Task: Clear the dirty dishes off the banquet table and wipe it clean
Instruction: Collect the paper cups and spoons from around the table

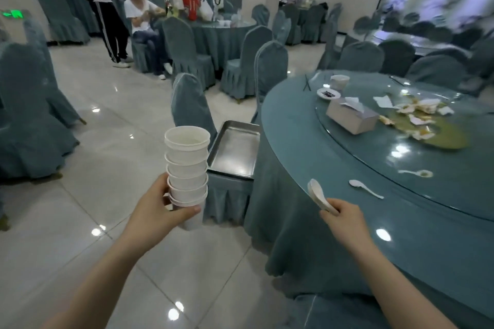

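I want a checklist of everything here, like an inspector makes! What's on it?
Surface: round table, teal cloth, glass top, yellow spill.
Job's things: stack of bowls; spoons; loose spoon; small dish; metal tray sitting on a chair.
Clutter: tissue box, crumpled napkins.
Grips: left hand holds the bowls; right hand holds the spoons.
Cables: nothing seen.
Surroundings: covered chairs, two people at another table.

Even, cool overhead light; ceiling lamps glare as white spots on the glossy pale tiled floor (pixel 112 120) and round teal glass-topped table (pixel 427 222). Wide-angle bending at edges; upper right smeared by blur.
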A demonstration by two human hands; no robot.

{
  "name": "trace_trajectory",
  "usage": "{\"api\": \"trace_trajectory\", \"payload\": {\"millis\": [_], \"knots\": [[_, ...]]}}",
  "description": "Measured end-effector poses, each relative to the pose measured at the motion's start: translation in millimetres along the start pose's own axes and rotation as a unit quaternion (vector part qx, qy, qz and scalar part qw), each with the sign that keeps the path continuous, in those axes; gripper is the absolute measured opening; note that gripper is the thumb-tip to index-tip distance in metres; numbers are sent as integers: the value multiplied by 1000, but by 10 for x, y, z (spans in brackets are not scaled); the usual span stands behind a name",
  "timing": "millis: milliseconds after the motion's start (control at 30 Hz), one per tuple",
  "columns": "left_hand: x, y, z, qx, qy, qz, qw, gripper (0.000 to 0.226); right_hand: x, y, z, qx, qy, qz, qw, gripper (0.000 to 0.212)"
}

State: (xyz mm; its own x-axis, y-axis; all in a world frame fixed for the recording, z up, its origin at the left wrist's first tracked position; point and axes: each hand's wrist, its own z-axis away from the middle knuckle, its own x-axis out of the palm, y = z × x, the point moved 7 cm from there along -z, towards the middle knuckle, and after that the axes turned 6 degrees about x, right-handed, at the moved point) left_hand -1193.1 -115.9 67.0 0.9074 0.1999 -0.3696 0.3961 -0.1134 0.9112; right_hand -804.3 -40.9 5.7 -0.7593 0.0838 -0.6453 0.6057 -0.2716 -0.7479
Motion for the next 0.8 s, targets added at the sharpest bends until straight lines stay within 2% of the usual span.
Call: {"api": "trace_trajectory", "payload": {"millis": [133,300,400,533,633,733,800], "knots": [[212,-163,-785,17,-64,20,998,61,22,68,-259,48,71,10,996,5],[755,-248,-1585,27,-145,30,989,67,-102,366,-526,120,146,53,981,8],[1173,-179,-2034,59,-171,25,983,65,-112,623,-753,162,158,72,971,23],[1774,-138,-2575,67,-197,37,977,68,-220,1023,-1163,229,187,69,953,31],[2142,-167,-2916,64,-224,51,971,67,-278,1195,-1472,260,177,79,946,19],[2494,-205,-3253,57,-241,67,967,71,-430,1234,-1828,251,197,105,942,7],[2655,-250,-3457,53,-251,74,964,71,-467,1239,-1986,256,200,124,938,13]]}}
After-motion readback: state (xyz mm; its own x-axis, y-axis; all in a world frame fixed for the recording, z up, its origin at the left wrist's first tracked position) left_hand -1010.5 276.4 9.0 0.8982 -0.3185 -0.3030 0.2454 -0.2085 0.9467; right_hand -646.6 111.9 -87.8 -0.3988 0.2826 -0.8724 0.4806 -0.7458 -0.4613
